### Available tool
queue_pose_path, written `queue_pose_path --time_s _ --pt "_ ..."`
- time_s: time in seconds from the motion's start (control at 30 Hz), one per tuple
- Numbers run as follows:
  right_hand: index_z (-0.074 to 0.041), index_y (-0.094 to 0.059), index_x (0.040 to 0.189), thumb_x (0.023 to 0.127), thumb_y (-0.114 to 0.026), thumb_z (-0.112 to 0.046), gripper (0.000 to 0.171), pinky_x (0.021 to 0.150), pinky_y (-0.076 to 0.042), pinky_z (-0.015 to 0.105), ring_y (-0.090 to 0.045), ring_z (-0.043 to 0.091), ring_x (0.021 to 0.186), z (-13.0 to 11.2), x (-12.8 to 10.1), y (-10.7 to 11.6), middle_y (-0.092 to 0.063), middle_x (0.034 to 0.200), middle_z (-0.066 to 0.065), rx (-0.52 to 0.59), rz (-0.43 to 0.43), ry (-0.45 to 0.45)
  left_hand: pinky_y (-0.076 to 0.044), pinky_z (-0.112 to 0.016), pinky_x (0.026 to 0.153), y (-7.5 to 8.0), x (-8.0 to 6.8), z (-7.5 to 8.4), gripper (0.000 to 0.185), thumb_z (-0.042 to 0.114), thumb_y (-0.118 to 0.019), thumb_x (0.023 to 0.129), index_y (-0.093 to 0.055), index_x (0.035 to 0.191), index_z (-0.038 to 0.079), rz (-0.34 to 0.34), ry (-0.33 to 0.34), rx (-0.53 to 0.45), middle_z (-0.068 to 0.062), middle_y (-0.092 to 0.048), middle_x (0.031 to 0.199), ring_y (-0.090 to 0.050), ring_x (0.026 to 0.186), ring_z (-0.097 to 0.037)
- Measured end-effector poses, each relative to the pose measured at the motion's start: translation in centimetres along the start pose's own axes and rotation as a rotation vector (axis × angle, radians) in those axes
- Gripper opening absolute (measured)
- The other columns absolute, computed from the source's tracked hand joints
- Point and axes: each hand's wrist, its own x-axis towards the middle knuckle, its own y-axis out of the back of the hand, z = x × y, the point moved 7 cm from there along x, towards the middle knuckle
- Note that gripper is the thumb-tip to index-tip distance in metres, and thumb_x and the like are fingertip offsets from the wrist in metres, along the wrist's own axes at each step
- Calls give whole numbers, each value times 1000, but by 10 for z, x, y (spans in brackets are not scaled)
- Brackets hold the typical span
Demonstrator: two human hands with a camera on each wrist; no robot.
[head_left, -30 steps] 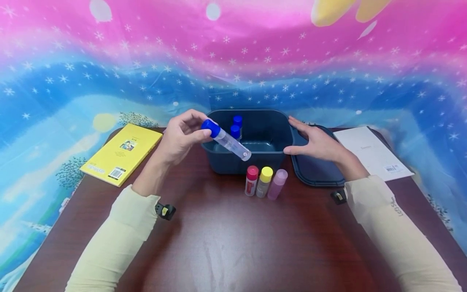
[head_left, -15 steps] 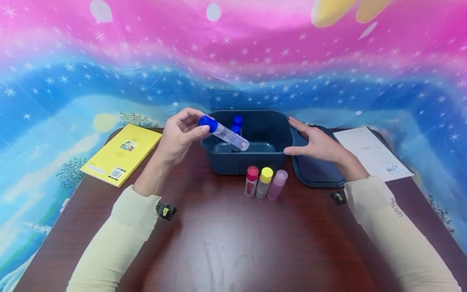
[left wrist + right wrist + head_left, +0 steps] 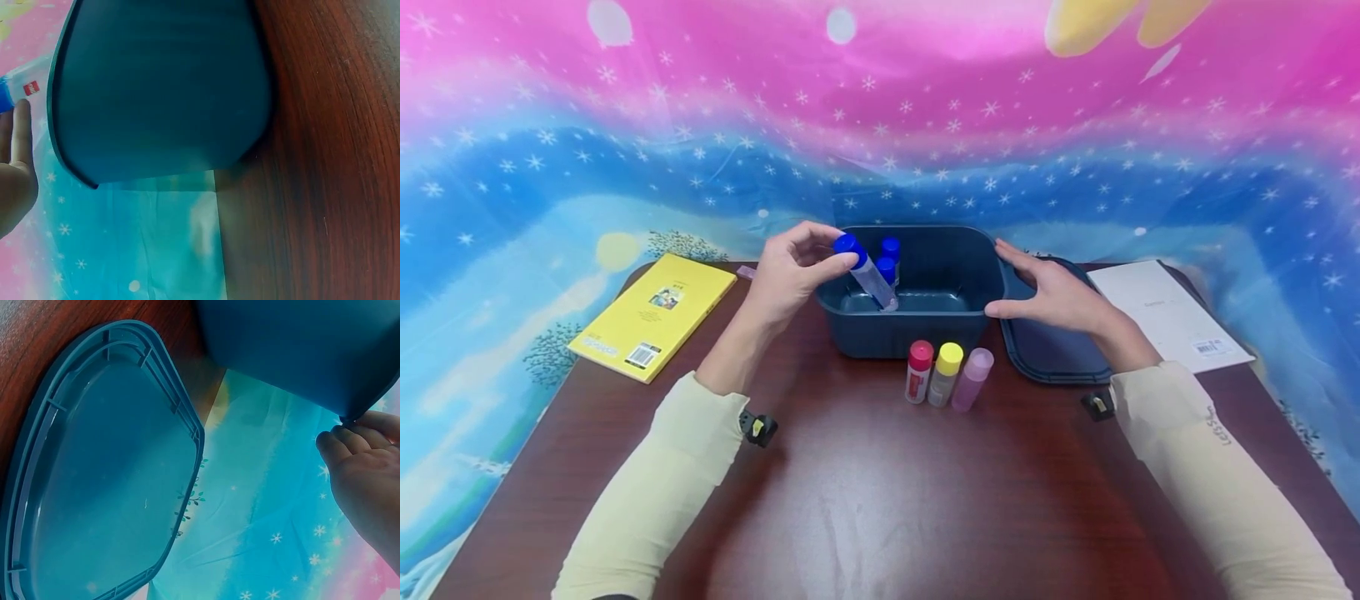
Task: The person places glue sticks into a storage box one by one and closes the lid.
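Observation:
My left hand pinches the blue cap of a clear tube. The tube tilts down to the right, its lower end inside the dark blue bin. Two more blue-capped tubes stand at the back of the bin. My right hand rests with straight fingers against the bin's right rim. In the left wrist view the bin's outer wall fills the frame, with the tube at the left edge above my fingers. The right wrist view shows my fingertips at the bin's edge.
The bin's lid lies flat to the right of the bin. Three small bottles, red-capped, yellow-capped and pink, stand in front of it. A yellow book lies far left, white paper far right.
My left hand has moved right and tipped the tube steeper, lowering its bottom end into the bin. The right hand has stayed on the rim.

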Motion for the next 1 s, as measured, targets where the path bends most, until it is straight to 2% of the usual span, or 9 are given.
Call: queue_pose_path --time_s 0.3,0.5,0.7,0.87,1.0 --pt "-19 -15 164 94 -73 -41 94 114 -28 64 -24 41 150 1 0 -1 -11 170 6 7 -6 2 -57 -40 86 -8 6 -8 34 26 -82 88 -71 115 10 -48 118 212 -8 -68 111 -64 102 -24" --pt "-19 -15 164 93 -73 -42 95 114 -28 65 -22 40 151 0 2 0 -12 170 7 -4 -6 5 -58 -38 84 -14 12 -11 34 28 -83 88 -72 114 10 -99 136 307 -7 -70 107 -66 98 -21" --pt "-18 -15 164 93 -73 -43 95 114 -28 65 -23 39 151 -1 3 3 -11 170 6 -11 -2 5 -58 -38 83 -22 19 -13 31 23 -82 88 -71 112 6 -158 140 388 -9 -71 104 -68 93 -21" --pt "-18 -15 164 93 -73 -43 95 114 -26 67 -17 36 153 -2 3 2 -12 169 7 -17 -5 8 -58 -40 85 -28 21 -17 31 20 -84 86 -72 109 4 -191 177 443 -11 -72 104 -68 95 -23" --pt "-19 -15 164 93 -73 -43 95 114 -26 67 -18 37 152 0 2 1 -12 169 7 -14 -5 3 -58 -39 86 -34 21 -20 31 20 -85 86 -73 109 5 -247 192 513 -9 -72 104 -68 100 -23"
